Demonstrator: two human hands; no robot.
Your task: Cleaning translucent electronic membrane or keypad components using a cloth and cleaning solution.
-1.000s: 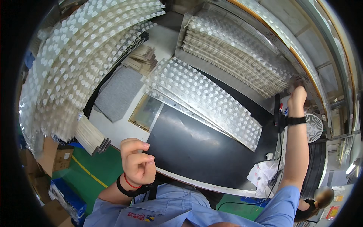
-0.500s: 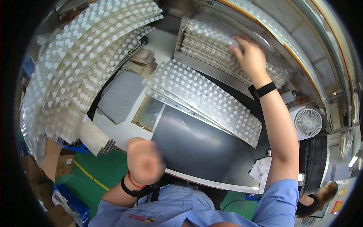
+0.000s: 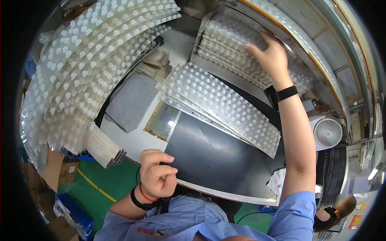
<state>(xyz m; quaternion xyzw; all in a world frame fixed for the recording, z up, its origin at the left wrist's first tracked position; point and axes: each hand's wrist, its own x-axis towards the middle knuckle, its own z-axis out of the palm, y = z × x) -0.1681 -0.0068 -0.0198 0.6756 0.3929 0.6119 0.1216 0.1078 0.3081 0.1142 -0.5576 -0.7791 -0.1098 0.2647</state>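
Note:
My right hand (image 3: 273, 56) is over a stack of clear plastic sheets with rows of round white bumps (image 3: 225, 48), standing in a metal tray. Its thumb is spread from the fingers; whether the fingertips touch the top sheet, I cannot tell. By the near table edge, my left hand (image 3: 159, 172) hovers with bent fingers, their tips apart and nothing visible between them. Several bumpy clear sheets (image 3: 225, 104) lie loosely fanned between the tray and the black work mat (image 3: 213, 148), partly on the mat. Neither hand touches them.
A tall heap of bumpy sheets (image 3: 80, 60) rises at the left, beside a grey cloth (image 3: 130, 100) and bundled strips (image 3: 105, 146). At the right are a white fan (image 3: 327, 131) and crumpled white cloth (image 3: 276, 180). Another person (image 3: 333, 213) is beyond. Boxes (image 3: 68, 172) stand on the floor.
My left hand's fingers have loosened from a blurred, fist-like shape and spread apart a little. My right hand has shifted slightly, its thumb wider from the fingers. The view has moved a little.

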